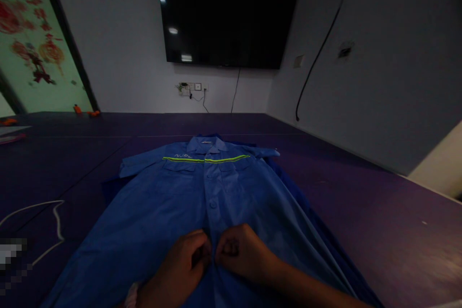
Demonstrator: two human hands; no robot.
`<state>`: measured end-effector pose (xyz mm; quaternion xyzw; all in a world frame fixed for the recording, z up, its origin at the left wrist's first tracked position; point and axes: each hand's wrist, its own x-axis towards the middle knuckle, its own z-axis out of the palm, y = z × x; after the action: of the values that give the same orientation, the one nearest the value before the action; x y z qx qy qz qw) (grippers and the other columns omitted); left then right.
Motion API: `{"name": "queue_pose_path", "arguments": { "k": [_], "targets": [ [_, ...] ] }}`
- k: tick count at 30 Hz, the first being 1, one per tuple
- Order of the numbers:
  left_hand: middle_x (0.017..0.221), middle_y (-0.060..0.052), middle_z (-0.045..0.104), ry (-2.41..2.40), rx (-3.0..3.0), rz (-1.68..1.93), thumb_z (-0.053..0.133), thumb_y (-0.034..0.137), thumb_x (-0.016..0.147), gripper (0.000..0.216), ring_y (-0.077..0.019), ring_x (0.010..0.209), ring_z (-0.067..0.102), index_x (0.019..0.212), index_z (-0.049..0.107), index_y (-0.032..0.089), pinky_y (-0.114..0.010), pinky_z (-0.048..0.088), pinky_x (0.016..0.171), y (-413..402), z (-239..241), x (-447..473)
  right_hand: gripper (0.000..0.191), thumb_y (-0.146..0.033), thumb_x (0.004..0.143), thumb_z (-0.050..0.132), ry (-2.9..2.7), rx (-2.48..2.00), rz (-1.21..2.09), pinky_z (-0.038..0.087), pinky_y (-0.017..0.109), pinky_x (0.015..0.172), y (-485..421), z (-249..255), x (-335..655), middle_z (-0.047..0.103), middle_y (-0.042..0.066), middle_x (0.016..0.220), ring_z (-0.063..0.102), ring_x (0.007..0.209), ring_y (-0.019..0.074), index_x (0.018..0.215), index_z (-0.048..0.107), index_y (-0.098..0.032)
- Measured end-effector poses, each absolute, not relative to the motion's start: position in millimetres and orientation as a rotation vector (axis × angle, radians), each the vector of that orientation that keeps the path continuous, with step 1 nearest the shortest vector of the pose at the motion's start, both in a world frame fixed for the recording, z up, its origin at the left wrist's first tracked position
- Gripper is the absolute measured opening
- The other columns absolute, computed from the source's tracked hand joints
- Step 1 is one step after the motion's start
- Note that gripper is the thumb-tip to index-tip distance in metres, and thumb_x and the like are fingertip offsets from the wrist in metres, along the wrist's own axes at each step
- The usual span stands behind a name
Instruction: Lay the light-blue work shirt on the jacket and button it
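Observation:
A blue short-sleeved work shirt (173, 207) lies spread face up on the floor, collar pointing away from me. A yellow-green stripe crosses its chest above two pocket flaps, and buttons run down the front placket. My left hand (187, 260) pinches the placket's left edge low on the shirt. Close beside it, my right hand (241, 252) has its fingers curled on the placket from the other side. The fingertips nearly meet, and any button between them is hidden. Beneath the shirt, darker blue cloth (306, 207) shows along the right side.
The floor is dark purple (361, 211). A white cable (59, 221) lies at left, near a pixelated patch. Small orange objects (94, 113) sit by the decorated glass door (39, 38). A television (231, 14) hangs on the wall, with sockets and cords below.

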<state>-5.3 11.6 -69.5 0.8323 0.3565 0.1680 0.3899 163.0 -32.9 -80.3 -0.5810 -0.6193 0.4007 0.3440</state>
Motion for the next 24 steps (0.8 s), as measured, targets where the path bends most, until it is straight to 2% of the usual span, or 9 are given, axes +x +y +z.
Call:
{"name": "queue_pose_path", "arguments": {
  "k": [7,12,19,24],
  "targets": [
    [0.072,0.0,0.058,0.858,2.064,0.477,0.042,0.01,0.067,0.016,-0.012,0.068,0.052,0.069,0.057,0.017,-0.021,0.039,0.064,13.4,-69.9,-3.3,0.006,-0.013,0.059,0.064,-1.641,-1.554,0.99,0.031,0.015,0.042,-33.6,-80.0,162.5,0.055,-0.005,0.05,0.045,0.046,0.0057,0.064,0.066,-0.016],
    [0.07,0.0,0.06,0.904,1.989,0.484,0.045,0.009,0.062,0.016,-0.012,0.066,0.053,0.061,0.06,0.016,-0.021,0.04,0.061,17.2,-70.6,-2.1,0.005,-0.013,0.06,0.064,-1.644,-1.576,0.975,0.031,0.015,0.042,-34.3,-77.7,161.6,0.055,-0.005,0.05,0.045,0.046,0.0055,0.064,0.067,-0.015],
    [0.071,-0.002,0.064,0.925,1.938,0.515,0.049,0.013,0.062,0.013,-0.0138,0.068,0.056,0.061,0.061,0.016,-0.023,0.043,0.065,19.7,-77.5,-3.6,0.019,-0.006,0.06,0.052,-1.669,-1.528,0.961,0.029,0.015,0.04,-34.7,-77.5,162.9,0.058,-0.004,0.051,0.044,0.043,0.0054,0.066,0.069,-0.015],
    [0.072,-0.001,0.064,0.919,1.963,0.523,0.048,0.013,0.064,0.014,-0.0132,0.07,0.057,0.064,0.061,0.016,-0.023,0.043,0.067,17.7,-76.4,-4.4,0.019,-0.006,0.058,0.053,-1.642,-1.56,0.989,0.029,0.014,0.04,-32.8,-77.9,163.0,0.055,-0.004,0.049,0.044,0.044,0.0052,0.064,0.068,-0.014]
  ]
}}
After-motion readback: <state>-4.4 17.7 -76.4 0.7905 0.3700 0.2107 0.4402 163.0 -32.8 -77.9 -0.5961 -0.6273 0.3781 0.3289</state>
